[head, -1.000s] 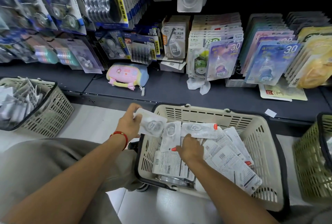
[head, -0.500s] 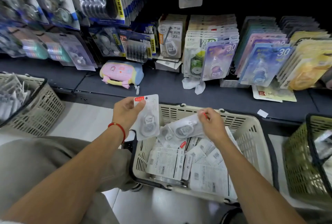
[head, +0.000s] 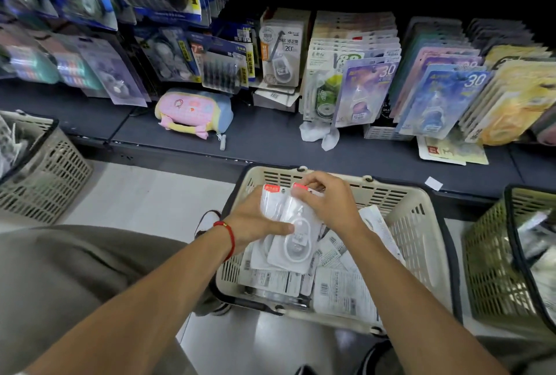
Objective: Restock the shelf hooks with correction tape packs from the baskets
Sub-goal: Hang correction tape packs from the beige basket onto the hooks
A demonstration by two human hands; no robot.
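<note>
Fingers [head: 304, 185] of the right hand [head: 331, 204] pinch the red-tabbed top edge of a clear correction tape pack [head: 296, 233]; the left hand [head: 255, 221] grips the small stack from its 9 o'clock side, thumb pressed flat across the blister front. Packs sit between both hands, touching both, just above the cream basket [head: 421, 224], whose loose packs [head: 340, 287] lie face-down at 6 o'clock of the hands. Step in hand, by my reading: squaring up gathered packs into one bundle. Next move likely calls for lining up the hang holes, then lifting toward the shelf hooks at 12 o'clock. Beyond the basket: dark shelf ledge [head: 270, 139], pastel pouch [head: 195, 112] at 11 o'clock, hanging packs [head: 361, 94] behind. Further baskets at far 9 and 3 o'clock.
</note>
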